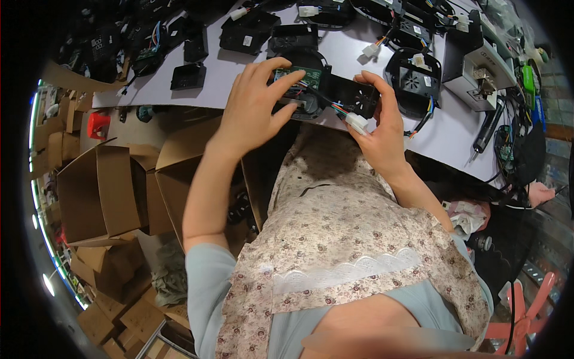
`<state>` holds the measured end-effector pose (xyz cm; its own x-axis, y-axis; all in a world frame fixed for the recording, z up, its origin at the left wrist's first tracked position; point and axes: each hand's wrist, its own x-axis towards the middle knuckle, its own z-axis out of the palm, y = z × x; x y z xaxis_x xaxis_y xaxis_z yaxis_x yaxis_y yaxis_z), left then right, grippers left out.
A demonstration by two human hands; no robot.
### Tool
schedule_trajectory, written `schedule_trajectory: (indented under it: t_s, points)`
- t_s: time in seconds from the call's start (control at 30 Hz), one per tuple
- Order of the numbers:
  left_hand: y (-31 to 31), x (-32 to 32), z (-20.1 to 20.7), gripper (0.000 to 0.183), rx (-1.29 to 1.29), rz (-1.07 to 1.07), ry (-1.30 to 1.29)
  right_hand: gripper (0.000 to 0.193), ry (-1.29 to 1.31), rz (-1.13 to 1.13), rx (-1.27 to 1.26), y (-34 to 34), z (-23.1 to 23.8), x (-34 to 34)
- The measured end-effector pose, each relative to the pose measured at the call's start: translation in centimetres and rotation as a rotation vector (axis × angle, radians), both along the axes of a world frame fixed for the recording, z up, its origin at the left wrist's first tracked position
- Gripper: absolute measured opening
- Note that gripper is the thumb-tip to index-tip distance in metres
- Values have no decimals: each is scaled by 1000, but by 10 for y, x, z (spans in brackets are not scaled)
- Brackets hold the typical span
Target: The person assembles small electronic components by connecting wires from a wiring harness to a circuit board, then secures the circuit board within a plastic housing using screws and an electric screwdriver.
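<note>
At the table's near edge, a green circuit board [311,78] sits in a round black plastic housing [307,58]. My left hand [254,107] reaches over its left side, with the index finger and thumb curled against the board and housing. A black plastic cover [356,96] with radial slots is pinched by my right hand [385,122], fingers behind its right side. Coloured wires [339,107] run from the board to a white connector [357,123], which lies against my right thumb. The undersides of the housing and cover are hidden.
Several black housings with wires, one a round housing [412,81], lie across the white table [460,146]. At right stand a grey metal box [478,66] and a black electric screwdriver [489,131]. Cardboard boxes [113,185] and a red container [98,125] are at left below the table.
</note>
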<state>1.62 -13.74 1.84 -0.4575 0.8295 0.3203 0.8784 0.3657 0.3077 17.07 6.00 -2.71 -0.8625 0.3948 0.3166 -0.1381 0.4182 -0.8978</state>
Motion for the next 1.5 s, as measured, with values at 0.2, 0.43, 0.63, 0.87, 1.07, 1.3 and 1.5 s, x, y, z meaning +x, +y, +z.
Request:
schedule_trajectory:
  t_s: [0.2, 0.43, 0.63, 0.87, 1.07, 1.3, 1.5]
  points:
    - [27, -32, -9, 22, 17, -201, -257, 79, 99, 59, -219, -5, 11, -2]
    - [27, -2, -31, 23, 527, 395, -1273, 73, 114, 107, -368, 8, 23, -1]
    - [19, 21, -40, 22, 835, 358, -1493, 71, 160, 88, -403, 12, 32, -17]
    - [12, 25, -18, 13, 288, 218, -365, 36, 29, -40, -61, 8, 35, -29]
    - [5, 18, -31, 16, 352, 284, -898, 34, -7, -44, 33, -3, 36, -40]
    - [-5, 43, -65, 19, 558, 236, -792, 38, -19, -80, 432, -21, 18, -66]
    - [-8, 48, -73, 20, 689, 83, -518, 35, 38, -48, 526, -24, 14, -72]
